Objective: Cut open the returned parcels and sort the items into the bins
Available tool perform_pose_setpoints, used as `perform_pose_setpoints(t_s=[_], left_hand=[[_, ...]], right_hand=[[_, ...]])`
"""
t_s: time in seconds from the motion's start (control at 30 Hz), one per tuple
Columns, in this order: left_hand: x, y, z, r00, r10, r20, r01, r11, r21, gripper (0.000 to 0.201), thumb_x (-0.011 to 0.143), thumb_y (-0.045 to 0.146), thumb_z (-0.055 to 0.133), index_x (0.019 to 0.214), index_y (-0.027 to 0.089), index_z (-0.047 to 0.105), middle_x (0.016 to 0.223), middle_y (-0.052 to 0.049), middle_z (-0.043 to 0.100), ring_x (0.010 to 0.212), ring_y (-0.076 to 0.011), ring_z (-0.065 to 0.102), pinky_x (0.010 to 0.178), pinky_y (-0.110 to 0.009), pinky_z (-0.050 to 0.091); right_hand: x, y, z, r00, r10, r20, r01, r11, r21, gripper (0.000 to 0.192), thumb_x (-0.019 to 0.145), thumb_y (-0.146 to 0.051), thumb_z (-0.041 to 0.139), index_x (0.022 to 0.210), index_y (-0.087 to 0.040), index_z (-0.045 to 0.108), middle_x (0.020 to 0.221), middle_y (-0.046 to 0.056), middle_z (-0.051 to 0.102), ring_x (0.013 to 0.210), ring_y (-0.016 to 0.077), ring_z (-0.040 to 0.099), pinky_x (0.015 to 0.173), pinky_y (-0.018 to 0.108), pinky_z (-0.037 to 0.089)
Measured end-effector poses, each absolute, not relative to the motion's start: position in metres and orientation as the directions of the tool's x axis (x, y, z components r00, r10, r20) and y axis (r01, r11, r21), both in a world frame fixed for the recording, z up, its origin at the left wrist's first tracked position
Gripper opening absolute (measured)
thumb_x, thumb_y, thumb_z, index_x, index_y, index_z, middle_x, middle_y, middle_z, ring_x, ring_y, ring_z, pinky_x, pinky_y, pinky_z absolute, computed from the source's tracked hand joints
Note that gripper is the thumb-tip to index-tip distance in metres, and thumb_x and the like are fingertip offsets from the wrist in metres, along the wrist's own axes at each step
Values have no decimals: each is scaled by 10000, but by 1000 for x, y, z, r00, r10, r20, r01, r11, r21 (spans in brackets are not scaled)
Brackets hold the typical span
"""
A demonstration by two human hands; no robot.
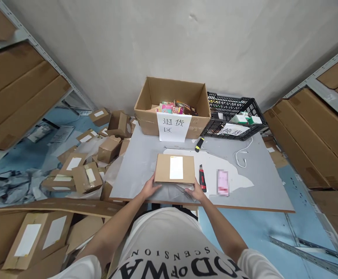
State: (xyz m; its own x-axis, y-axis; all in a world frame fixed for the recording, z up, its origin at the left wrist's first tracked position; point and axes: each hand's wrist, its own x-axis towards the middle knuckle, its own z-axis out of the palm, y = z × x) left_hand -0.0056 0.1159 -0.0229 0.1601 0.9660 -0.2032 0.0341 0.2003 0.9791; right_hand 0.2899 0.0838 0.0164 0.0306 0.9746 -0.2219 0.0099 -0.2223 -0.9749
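- My left hand (150,188) presses against the near-left corner of the small cardboard box (175,169), fingers spread along its edge; my right hand (196,191) meets the near-right corner the same way. The box lies flat between them at the near edge of the tabletop (262,182), white label up.
- A clear film seems to lie under the box's near side, though glare keeps me from being sure; I judge it best to keep both palms low and pressure even so the box does not skid on it.
- Just right of my right hand lies a red utility knife (202,178); I'd keep that wrist tucked in, clear of it.
- Beyond it, a pink phone (222,182) and a white cable (242,155).
- Farthest back stand the large open carton (173,102) and the black crate (234,116).
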Motion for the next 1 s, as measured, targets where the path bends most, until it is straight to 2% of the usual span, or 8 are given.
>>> perform_pose_setpoints(t_s=[0.17,0.33,0.5,0.7,0.77,0.87,1.0], left_hand=[[1,118,-37,133,962,-240,-5,243,970,773,598,441,726,1282,178,480,1279,-132,565,1253,-308,452,1076,-515,261],[4,120,-36,128,965,-230,-14,233,972,706,601,440,726,1219,156,535,1195,-131,621,1166,-304,530,1046,-517,312],[0,122,-9,94,970,-225,36,223,974,587,647,477,698,1131,160,597,1092,-120,668,1052,-302,596,999,-526,368],[-8,130,43,88,981,-171,29,169,985,518,679,503,679,1055,149,639,1091,-112,674,1021,-291,615,959,-469,424],[-9,134,61,70,988,-135,105,128,986,493,696,500,665,1045,152,648,1058,-102,690,995,-285,627,923,-435,452],[-10,139,84,66,993,-101,319,75,945,472,750,522,593,1057,168,651,1035,-88,701,967,-274,641,854,-373,483],[-7,143,98,57,987,-151,523,99,847,467,781,560,525,1008,180,674,938,-82,724,898,-271,663,777,-334,496]], right_hand=[[289,85,3,92,971,-222,192,-236,-952,577,639,-316,669,1197,-220,557,1084,67,674,1052,274,584,1027,502,332],[291,91,-1,100,975,-198,266,-218,-939,481,693,-330,611,1161,-226,568,1067,57,682,1020,265,596,965,466,405],[298,96,16,59,982,-177,390,-186,-902,359,759,-385,568,1075,-220,604,1004,72,695,902,262,633,860,428,462],[304,110,67,49,990,-135,538,-140,-831,319,799,-444,526,1018,-245,642,840,49,698,740,246,626,720,361,450],[304,115,86,44,993,-113,614,-116,-781,304,808,-456,508,976,-249,653,766,37,681,694,235,610,674,336,426],[303,121,108,25,993,-119,741,-98,-665,327,846,-464,444,927,-224,651,713,40,658,677,220,592,635,303,382],[301,125,119,43,981,-187,845,-135,-517,394,891,-461,356,840,-193,641,671,54,636,683,217,583,617,286,345]])
